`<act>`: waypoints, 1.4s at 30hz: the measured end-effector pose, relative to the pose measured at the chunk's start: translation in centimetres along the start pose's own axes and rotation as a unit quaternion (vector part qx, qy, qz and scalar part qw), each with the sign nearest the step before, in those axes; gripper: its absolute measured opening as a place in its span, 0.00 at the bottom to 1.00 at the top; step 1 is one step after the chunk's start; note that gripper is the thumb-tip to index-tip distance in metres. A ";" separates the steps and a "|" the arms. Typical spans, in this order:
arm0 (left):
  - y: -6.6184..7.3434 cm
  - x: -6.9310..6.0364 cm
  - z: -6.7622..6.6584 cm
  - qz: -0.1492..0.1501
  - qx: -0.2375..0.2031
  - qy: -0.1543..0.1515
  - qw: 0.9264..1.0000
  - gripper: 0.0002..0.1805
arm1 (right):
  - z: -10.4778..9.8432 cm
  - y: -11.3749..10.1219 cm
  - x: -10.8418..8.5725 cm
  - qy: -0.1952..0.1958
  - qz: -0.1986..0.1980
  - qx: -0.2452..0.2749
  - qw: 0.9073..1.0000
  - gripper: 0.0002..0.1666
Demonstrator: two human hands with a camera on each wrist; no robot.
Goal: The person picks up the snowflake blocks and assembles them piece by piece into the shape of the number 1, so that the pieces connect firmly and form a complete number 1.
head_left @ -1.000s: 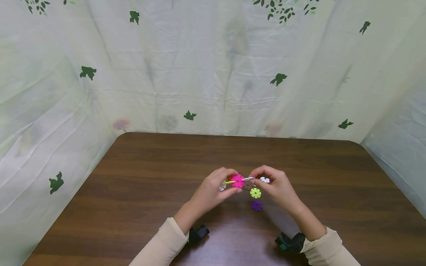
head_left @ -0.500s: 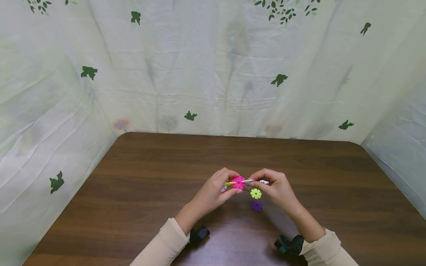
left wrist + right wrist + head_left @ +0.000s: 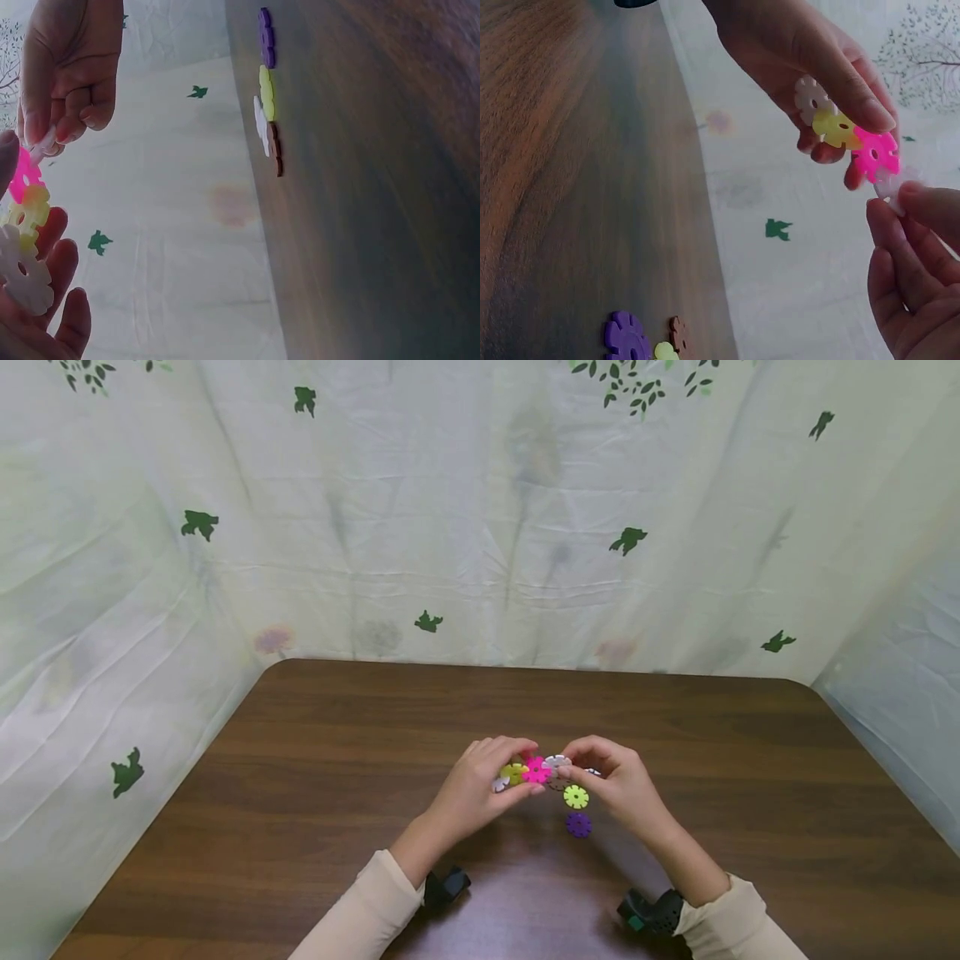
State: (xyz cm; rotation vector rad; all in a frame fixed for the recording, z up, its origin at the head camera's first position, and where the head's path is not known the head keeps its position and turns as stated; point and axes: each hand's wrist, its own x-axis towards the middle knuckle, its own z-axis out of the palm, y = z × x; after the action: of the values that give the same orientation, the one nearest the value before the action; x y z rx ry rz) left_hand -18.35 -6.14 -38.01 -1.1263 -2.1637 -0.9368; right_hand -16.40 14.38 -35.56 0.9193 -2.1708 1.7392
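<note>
My left hand [image 3: 467,792] pinches the pink notched interlocking disc [image 3: 536,770] between thumb and fingers. Joined to it are a yellow disc [image 3: 835,129] and, beyond that, a white disc [image 3: 25,271], both lying against the left fingers. My right hand [image 3: 621,783] pinches another white disc [image 3: 555,763] by its edge. This disc meets the pink one's right side, overlapping it; how deeply the slots engage cannot be seen. The chain is held above the table, as the left wrist view shows.
On the brown table [image 3: 360,735] lie a purple disc [image 3: 578,825], a lime disc [image 3: 576,797], a brown disc [image 3: 275,148] and a white disc [image 3: 261,126], close together below the hands. A pale patterned curtain [image 3: 480,527] stands behind the table.
The yellow disc and the right-hand white disc, seen edge-on before, now show their faces. Both hands stay in nearly the same place, still holding the chain.
</note>
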 end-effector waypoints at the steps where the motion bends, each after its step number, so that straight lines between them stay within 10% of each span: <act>1: 0.0 0.0 0.0 0.001 0.001 0.000 1.000 0.25 | 0.0 0.2 -0.1 0.004 0.009 0.002 1.000 0.09; 18: 0.5 -0.1 0.2 0.036 0.029 0.007 0.999 0.23 | 1.2 1.4 -0.5 0.004 0.119 0.096 0.988 0.13; 30: 0.3 -0.2 0.2 0.017 0.016 0.011 1.000 0.20 | 0.7 0.9 -0.7 -0.014 0.076 0.063 0.995 0.16; 42: 0.1 0.0 -0.3 0.008 0.020 0.024 0.999 0.23 | -1.9 1.8 -2.8 -0.035 0.008 -0.080 0.996 0.30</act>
State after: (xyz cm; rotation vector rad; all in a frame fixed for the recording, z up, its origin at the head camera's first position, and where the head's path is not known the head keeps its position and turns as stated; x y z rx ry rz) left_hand -18.23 -6.33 -37.83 -1.0891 -2.1229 -0.9005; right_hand -15.69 17.25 -37.93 0.9386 -2.3283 1.5344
